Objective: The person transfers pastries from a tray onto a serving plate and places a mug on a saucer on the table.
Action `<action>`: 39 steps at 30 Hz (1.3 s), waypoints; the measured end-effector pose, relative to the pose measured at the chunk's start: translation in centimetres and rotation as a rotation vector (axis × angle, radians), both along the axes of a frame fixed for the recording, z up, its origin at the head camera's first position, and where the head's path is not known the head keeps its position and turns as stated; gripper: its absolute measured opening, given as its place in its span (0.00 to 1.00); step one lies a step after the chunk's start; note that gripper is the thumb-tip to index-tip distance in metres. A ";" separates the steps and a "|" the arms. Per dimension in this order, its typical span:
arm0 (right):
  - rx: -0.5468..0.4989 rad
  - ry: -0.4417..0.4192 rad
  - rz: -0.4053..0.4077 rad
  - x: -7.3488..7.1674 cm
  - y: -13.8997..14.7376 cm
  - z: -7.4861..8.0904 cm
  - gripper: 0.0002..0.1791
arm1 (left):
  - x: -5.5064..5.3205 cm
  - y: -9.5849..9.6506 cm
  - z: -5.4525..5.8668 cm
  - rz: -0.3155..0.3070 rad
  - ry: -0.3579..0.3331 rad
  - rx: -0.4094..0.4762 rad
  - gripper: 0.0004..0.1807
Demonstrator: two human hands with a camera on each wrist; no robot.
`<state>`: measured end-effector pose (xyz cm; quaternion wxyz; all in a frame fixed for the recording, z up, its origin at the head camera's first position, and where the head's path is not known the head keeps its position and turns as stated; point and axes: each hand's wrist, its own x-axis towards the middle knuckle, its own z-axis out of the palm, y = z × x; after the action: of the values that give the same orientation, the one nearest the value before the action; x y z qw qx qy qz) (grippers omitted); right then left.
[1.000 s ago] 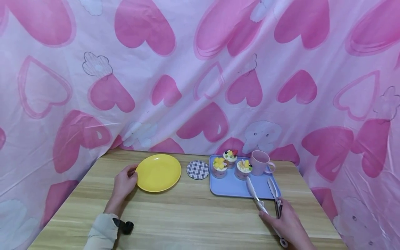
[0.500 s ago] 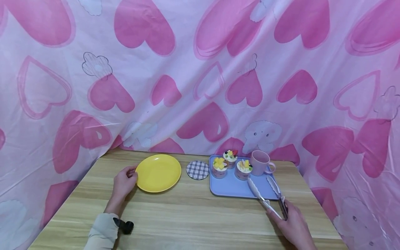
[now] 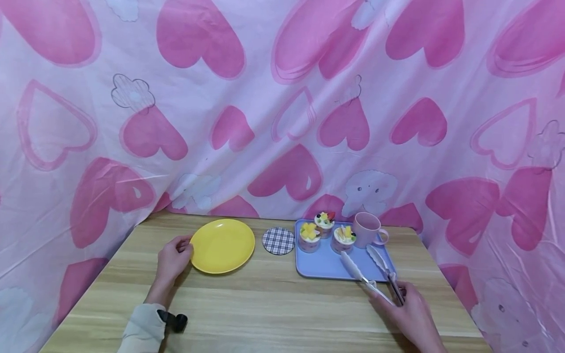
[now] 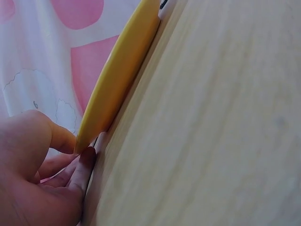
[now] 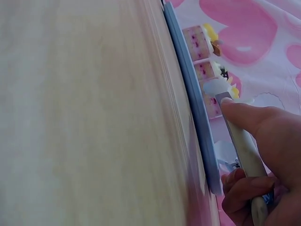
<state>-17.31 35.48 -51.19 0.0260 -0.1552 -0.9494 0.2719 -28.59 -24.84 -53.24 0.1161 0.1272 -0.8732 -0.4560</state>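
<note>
My left hand [image 3: 174,257] pinches the left rim of a yellow plate [image 3: 222,246]. In the left wrist view, the thumb lies above the rim of the plate [image 4: 117,75] and fingers are beneath it. My right hand [image 3: 410,314] grips a pair of tongs [image 3: 351,266] with spread, scalloped tips. These tips hang over a blue tray [image 3: 318,267], close in front of the right dessert cup [image 3: 343,240] and apart from each other. Two more fruit-topped cups, a left dessert cup [image 3: 309,239] and a rear dessert cup [image 3: 324,225], stand upright on the tray.
A pink mug [image 3: 365,230] stands at the tray's back right, its handle to the right. Between plate and tray lies a round checked coaster [image 3: 278,240]. Behind the wooden table [image 3: 265,309] hangs a pink heart-patterned curtain [image 3: 282,122].
The tongs first drew back slightly with my right hand, then their tips swung left toward the right dessert cup. My right hand now holds them nearer their rear end. My left hand stays at the plate.
</note>
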 end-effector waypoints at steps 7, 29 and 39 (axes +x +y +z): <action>-0.025 -0.012 -0.014 -0.6 -0.5 0.3 0.60 | 0.2 -0.2 -0.1 -0.006 0.016 0.008 0.21; 0.065 0.046 0.026 -1.3 -1.5 0.3 0.61 | -1.0 -0.9 0.1 -0.113 0.221 -0.109 0.18; 0.060 -0.013 0.012 -2.0 -2.3 0.6 0.61 | -2.8 -1.0 0.1 -0.154 0.254 -0.211 0.16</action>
<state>-19.31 33.20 -50.56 0.0230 -0.1503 -0.9582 0.2425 -31.43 -25.87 -53.12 0.2030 -0.0117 -0.9017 -0.3816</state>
